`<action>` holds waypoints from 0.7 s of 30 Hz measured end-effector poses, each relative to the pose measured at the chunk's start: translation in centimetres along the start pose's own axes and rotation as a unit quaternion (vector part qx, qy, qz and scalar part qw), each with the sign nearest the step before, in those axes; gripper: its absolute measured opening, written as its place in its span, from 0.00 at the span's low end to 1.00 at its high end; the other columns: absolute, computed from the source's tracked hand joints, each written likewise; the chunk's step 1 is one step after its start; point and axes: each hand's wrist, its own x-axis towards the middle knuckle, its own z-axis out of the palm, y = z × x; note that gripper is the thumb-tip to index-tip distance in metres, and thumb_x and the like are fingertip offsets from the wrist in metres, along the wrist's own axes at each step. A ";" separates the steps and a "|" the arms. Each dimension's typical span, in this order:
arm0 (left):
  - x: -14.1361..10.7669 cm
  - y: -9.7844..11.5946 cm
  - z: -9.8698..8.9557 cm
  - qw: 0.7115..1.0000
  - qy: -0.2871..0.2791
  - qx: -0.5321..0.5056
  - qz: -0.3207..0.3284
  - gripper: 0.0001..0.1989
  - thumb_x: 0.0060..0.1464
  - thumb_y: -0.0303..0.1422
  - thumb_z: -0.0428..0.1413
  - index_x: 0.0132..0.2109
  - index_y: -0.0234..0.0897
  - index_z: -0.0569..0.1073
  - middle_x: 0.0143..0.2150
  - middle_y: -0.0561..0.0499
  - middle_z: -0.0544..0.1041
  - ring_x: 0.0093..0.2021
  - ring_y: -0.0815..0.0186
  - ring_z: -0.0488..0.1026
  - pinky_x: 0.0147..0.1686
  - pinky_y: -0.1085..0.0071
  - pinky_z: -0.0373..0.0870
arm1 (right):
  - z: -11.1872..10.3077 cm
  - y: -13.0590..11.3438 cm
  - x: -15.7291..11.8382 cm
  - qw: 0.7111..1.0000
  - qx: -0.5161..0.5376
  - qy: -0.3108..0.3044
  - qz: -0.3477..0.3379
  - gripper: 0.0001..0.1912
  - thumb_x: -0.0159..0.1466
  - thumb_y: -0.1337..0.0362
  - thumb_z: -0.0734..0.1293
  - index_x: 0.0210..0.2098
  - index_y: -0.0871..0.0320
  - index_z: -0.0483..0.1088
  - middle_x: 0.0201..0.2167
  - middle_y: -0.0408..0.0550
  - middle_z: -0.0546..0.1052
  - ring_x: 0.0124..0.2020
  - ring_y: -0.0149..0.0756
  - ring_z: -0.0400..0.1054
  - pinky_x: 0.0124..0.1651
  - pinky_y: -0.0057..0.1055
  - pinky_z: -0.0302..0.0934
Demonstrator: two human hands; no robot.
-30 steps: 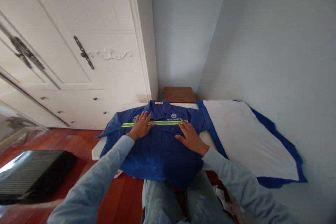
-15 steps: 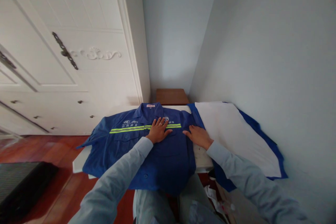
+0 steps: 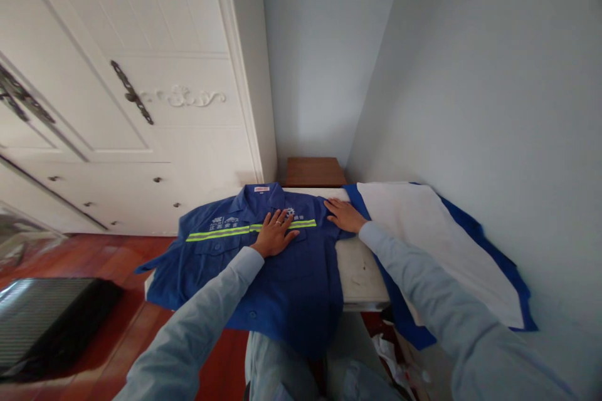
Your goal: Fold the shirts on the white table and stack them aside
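Observation:
A blue work shirt [image 3: 291, 294] with a yellow-green reflective stripe and white print lies front up, its collar at the far side and its hem hanging over the near edge. My left hand [image 3: 274, 234] rests flat on the chest, across the stripe, fingers spread; a ring shows on one finger. My right hand [image 3: 345, 216] lies on the sleeve at the shirt's right side, fingers stretched out. Neither hand grips anything that I can see. Right of it lies a white cloth [image 3: 423, 232] on top of blue fabric [image 3: 416, 332].
The shirt lies on a white table [image 3: 362, 272]. A white cabinet [image 3: 188, 156] stands at the left, a brown wooden box [image 3: 315, 171] behind the table. A dark ribbed case [image 3: 51, 326] is on the red floor. Grey walls rise behind and at the right.
My right hand has moved up along the shirt's right sleeve, which now lies farther out. The shirt has shifted slightly left, baring more tabletop. My left hand stays flat on the chest.

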 end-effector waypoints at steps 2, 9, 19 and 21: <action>-0.2 -0.3 0.1 1.000 0.008 0.004 -0.011 0.33 0.68 0.52 0.40 0.71 0.38 0.61 0.72 0.41 0.60 0.73 0.48 0.53 0.69 0.46 0.50 | 1.0 0.3 0.0 1.000 -0.009 -0.014 -0.010 0.27 0.73 0.59 0.55 0.68 0.67 0.59 0.69 0.65 0.61 0.70 0.50 0.54 0.68 0.45 0.53; -0.4 -0.5 0.2 1.000 0.015 0.005 -0.026 0.33 0.67 0.52 0.40 0.70 0.38 0.62 0.72 0.41 0.61 0.73 0.47 0.53 0.69 0.46 0.50 | 1.6 1.3 0.3 0.999 -0.021 -0.022 0.029 0.26 0.73 0.61 0.57 0.65 0.71 0.61 0.67 0.70 0.62 0.69 0.50 0.57 0.67 0.43 0.53; -0.4 -0.2 0.0 0.999 0.020 0.001 -0.034 0.34 0.67 0.53 0.40 0.71 0.38 0.61 0.72 0.41 0.61 0.72 0.47 0.54 0.69 0.44 0.50 | -1.0 -0.7 -4.8 0.976 0.092 0.075 0.182 0.26 0.72 0.53 0.59 0.60 0.66 0.64 0.51 0.70 0.76 0.53 0.55 0.73 0.55 0.46 0.65; -0.4 -0.1 0.0 0.999 0.025 0.001 -0.032 0.34 0.67 0.53 0.41 0.71 0.38 0.62 0.72 0.40 0.61 0.72 0.47 0.54 0.69 0.44 0.49 | -1.1 -0.7 -6.0 0.944 0.211 0.010 0.253 0.27 0.69 0.49 0.62 0.57 0.65 0.65 0.38 0.64 0.80 0.39 0.53 0.78 0.43 0.45 0.70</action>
